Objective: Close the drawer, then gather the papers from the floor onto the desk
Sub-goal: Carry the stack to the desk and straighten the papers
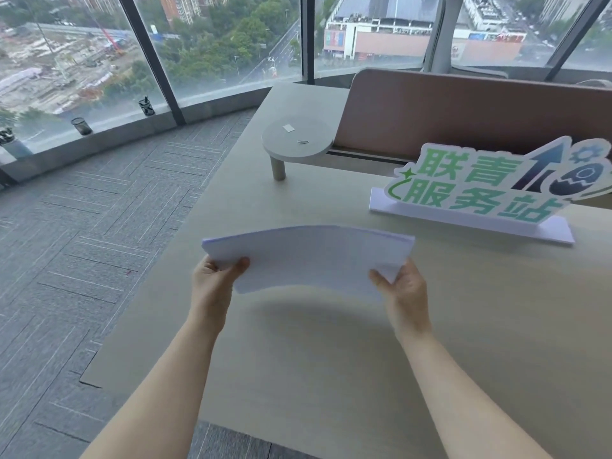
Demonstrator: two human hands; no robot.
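Head view, only one feed. Step in hand looks like the last one: papers [308, 256] are off the floor and held above the desk [331, 359], not yet set down; there's a shadow under the stack, so it's clear of the top. Left hand [215, 276] pinches the stack's near-left corner, thumb on top, fingers hidden underneath. Right hand [402, 286] pinches the near-right corner the same way. Stack bows upward in the middle, sheets roughly aligned. Drawer isn't in frame, can't confirm it's shut. No loose sheets on the visible carpet [99, 243], which runs from 7 to 10 o'clock of the stack. Next move, my read: lower the stack flat onto the bare desk patch right under it, ease both pinches together so the bow relaxes without fanning the sheets, keep short of the standing sign [480, 187] at 2 o'clock. Surface: pale wood-look desk top, matte, bare near the hands. Raised round shelf [298, 140] on a single leg at 12 o'clock, carrying a small white scrap and a tiny metal bit, too small to identify. Padded brownish divider panel [463, 114] behind it, 1 o'clock. Room: curved floor-to-ceiling window [215, 44] at 11 to 12 o'clock, city below; a mesh pen cup [81, 126] on the sill at 10 o'clock.
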